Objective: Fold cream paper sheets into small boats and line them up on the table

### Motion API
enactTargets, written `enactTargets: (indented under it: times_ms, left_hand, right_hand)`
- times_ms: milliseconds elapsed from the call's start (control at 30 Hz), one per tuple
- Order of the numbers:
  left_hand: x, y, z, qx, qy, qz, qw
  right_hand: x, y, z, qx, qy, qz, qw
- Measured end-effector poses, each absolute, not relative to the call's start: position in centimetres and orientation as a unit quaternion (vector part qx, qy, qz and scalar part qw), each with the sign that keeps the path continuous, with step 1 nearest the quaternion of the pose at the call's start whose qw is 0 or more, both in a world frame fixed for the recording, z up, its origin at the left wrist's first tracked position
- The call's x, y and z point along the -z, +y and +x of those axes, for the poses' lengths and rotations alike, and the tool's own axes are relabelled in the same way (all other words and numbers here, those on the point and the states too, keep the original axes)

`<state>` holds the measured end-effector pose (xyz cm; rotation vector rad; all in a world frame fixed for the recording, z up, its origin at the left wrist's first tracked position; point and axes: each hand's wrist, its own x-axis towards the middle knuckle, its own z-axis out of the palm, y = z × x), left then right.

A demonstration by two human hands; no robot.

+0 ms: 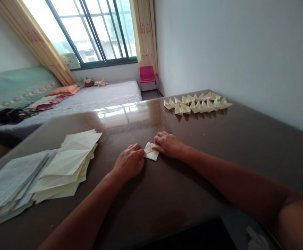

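A small folded square of cream paper [151,155] lies on the brown tabletop, one corner pointing toward me. On its left edge rest the closed fingertips of my left hand [131,159]. My right hand [169,144] pinches the paper's right side, thumb on top and the other fingers curled above it. Part of the paper is hidden under the fingers. To the left lies a stack of creased cream sheets [70,152], fanned unevenly. Far right on the table stand several folded paper boats [197,104] in close rows.
Beside the creased sheets, a pile of greyish-white papers [13,180] reaches the table's left side. The glossy brown table [193,194] borders a white wall on the right. Beyond it are a bed [109,92], a pink chair [147,74] and a window.
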<state>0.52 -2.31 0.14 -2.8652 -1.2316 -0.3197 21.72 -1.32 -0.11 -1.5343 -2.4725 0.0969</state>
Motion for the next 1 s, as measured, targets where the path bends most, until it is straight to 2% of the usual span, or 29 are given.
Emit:
enactTargets:
  times_ms: [233, 400, 533, 633, 733, 800, 833, 933, 1000]
  left_hand:
    - [1.0, -1.4, 0.7, 0.191, -0.439, -0.873, -0.094]
    - [0.8, -0.8, 0.5, 0.196, -0.439, -0.861, -0.168]
    - [0.9, -0.1, 0.3, 0.269, -0.464, -0.778, -0.327]
    - [1.3, 0.2, 0.5, 0.328, -0.457, -0.684, -0.465]
    - [1.8, 0.1, 0.8, 0.344, -0.432, -0.657, -0.514]
    - [2.1, 0.1, 0.9, 0.342, -0.429, -0.690, -0.472]
    - [2.1, 0.0, 0.8, 0.348, -0.436, -0.717, -0.418]
    - [1.8, 0.0, 0.5, 0.358, -0.446, -0.799, -0.188]
    - [1.4, -0.1, 0.2, 0.328, -0.412, -0.847, -0.073]
  right_hand:
    - [1.5, -0.3, 21.8, -0.213, -0.822, -0.482, 0.214]
    - [1.1, -0.5, 21.5, -0.290, -0.808, -0.430, 0.279]
    - [1.4, -0.2, 21.4, -0.333, -0.746, -0.450, 0.360]
    - [2.0, 0.2, 21.4, -0.413, -0.705, -0.442, 0.370]
    - [2.3, 0.3, 21.2, -0.421, -0.706, -0.433, 0.369]
    - [2.1, 0.0, 21.0, -0.343, -0.736, -0.457, 0.363]
    - [1.9, -0.3, 21.0, -0.283, -0.757, -0.470, 0.354]
    - [0.8, -1.1, 21.1, -0.080, -0.826, -0.473, 0.295]
    - [0.2, -1.5, 21.2, 0.026, -0.862, -0.450, 0.231]
